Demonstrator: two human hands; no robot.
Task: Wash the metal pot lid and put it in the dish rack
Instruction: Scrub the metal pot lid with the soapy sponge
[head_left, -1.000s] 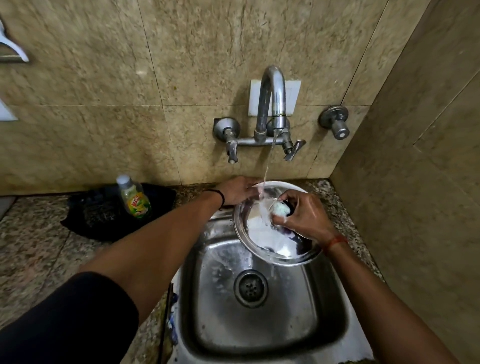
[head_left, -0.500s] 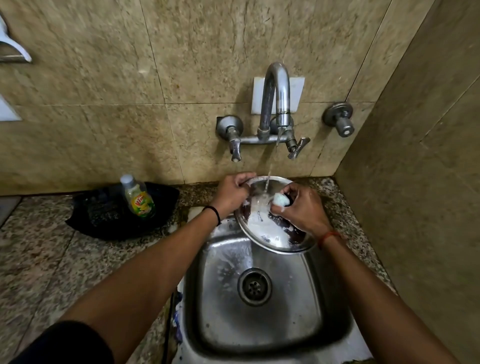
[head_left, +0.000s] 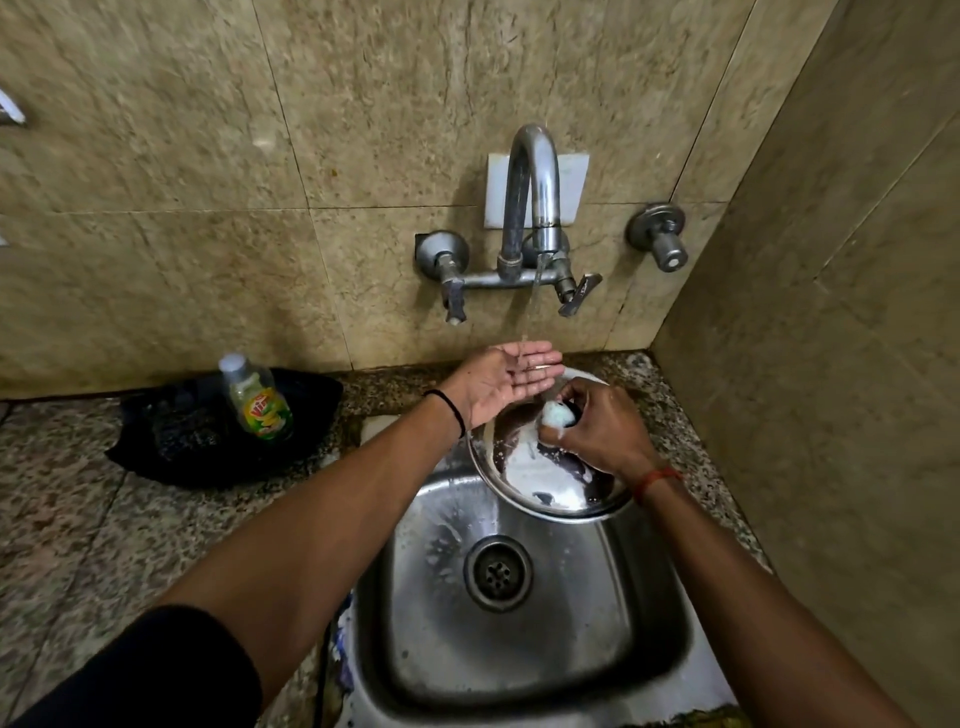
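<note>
The round metal pot lid (head_left: 540, 483) is tilted over the back right of the steel sink (head_left: 519, 639), its face smeared with white foam. My right hand (head_left: 597, 426) grips the lid's foamy knob (head_left: 558, 413) at its centre. My left hand (head_left: 498, 382) is off the lid, palm up with fingers spread, cupped under the thin stream of water falling from the tap (head_left: 532, 208). No dish rack is in sight.
A dish soap bottle (head_left: 257, 397) stands on a black cloth (head_left: 218, 426) on the speckled granite counter to the left. Tiled walls close in behind and on the right. The sink drain (head_left: 497, 571) lies below the lid.
My left hand has let go of the lid's rim and turned palm up under the running water. My right hand stays on the knob, holding the lid alone.
</note>
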